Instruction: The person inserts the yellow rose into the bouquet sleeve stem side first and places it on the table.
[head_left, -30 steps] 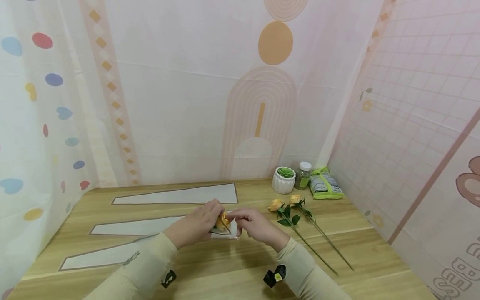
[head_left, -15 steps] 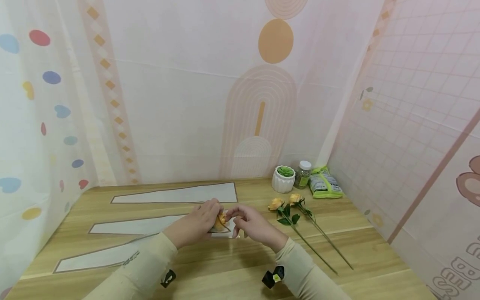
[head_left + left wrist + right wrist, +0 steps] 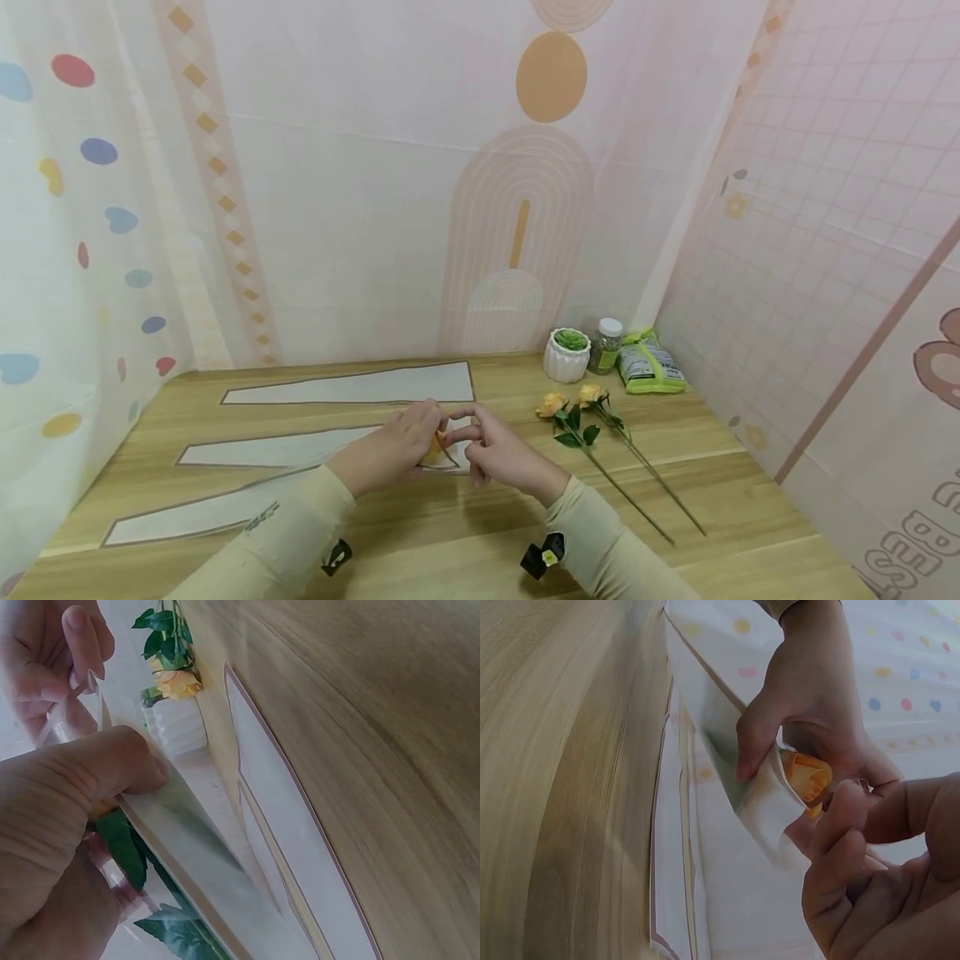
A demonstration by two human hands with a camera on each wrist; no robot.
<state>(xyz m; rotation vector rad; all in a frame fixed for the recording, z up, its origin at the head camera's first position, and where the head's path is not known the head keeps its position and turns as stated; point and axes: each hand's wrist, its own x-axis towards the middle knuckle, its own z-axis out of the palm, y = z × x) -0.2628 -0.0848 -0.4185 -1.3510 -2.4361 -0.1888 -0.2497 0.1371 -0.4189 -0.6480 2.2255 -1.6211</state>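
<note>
A yellow rose (image 3: 808, 777) sits inside a pale flower sleeve (image 3: 196, 829) with a brown border and clear film. My left hand (image 3: 397, 442) grips this sleeve, its thumb (image 3: 142, 763) lying along the outside; green leaves (image 3: 126, 847) show through the film. The right hand (image 3: 498, 450) is at the sleeve's mouth beside the bloom, its fingertips (image 3: 847, 801) bent close together at the film's edge. Most of the rose's stem is hidden behind the left hand and forearm.
Flat white sleeves with brown borders lie on the wooden table (image 3: 420, 550), one sleeve (image 3: 352, 387) at the back. Two yellow roses (image 3: 572, 403) lie to the right. Behind them stand a potted succulent (image 3: 567, 357), a white-capped jar (image 3: 607, 346) and a green packet (image 3: 651, 364).
The right fingers have spread and shifted slightly at the sleeve's mouth, now covering more of the bloom. The left hand keeps its grip in about the same place.
</note>
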